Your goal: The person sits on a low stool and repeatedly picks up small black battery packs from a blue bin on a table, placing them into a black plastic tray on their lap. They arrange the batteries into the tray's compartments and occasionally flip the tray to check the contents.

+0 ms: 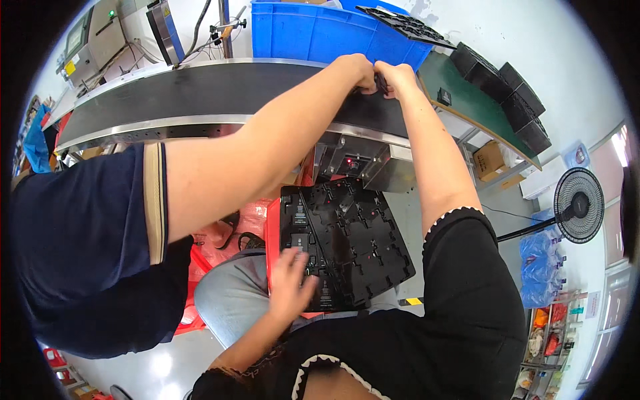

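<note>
My right hand reaches over the far end of the conveyor, its fingers closed on a small black flat piece. A co-worker's hand is right beside it, at the same spot. Close to my body, my left hand is slightly blurred, with fingers spread over the left side of a black tray. Several black rectangular pieces lie in a column along that side. Molded empty pockets show across the rest of the tray. Whether my left fingers touch a piece, I cannot tell.
A black conveyor belt runs across the front. Behind it stands a blue bin with a black tray on its rim. Black stacks sit on a green table. The co-worker's arm crosses from the left. A fan stands right.
</note>
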Available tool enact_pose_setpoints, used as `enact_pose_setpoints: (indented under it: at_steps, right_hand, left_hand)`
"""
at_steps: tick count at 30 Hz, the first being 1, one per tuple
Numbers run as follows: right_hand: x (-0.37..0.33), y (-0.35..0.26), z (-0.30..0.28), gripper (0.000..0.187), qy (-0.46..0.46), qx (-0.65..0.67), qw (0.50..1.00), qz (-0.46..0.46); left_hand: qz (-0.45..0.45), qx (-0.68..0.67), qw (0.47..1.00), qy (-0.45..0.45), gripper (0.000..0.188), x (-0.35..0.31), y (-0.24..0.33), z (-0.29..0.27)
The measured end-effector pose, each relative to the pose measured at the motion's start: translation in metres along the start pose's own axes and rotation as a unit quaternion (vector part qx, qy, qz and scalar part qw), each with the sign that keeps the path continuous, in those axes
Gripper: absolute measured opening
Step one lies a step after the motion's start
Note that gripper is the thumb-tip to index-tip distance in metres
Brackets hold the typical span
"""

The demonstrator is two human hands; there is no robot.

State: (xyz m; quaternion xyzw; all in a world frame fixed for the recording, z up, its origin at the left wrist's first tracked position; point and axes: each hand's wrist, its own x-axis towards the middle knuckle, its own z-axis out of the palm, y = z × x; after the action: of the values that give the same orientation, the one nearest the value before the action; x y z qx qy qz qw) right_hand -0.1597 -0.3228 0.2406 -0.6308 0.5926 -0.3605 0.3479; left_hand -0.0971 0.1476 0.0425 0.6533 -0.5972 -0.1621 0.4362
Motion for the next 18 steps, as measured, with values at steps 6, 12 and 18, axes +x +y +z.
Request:
enact_pose_setpoints:
  at_steps: [6,12,18]
  right_hand:
    - [0.019,-0.01,0.002,0.034,-0.05,-0.117,0.991,-0.047]
    - [0.009,-0.02,0.02,0.041,-0.121,-0.172,0.976,-0.064]
    - [-0.052,-0.026,0.016,0.039,-0.179,-0.039,0.979,-0.086]
  left_hand:
    - [0.184,0.09,0.95,-0.235,0.062,0.006,0.009,0.069]
    - [0.175,0.19,0.916,-0.306,0.051,-0.002,-0.011,0.039]
    - [0.083,0.136,0.957,-0.242,0.048,-0.014,-0.022,0.004]
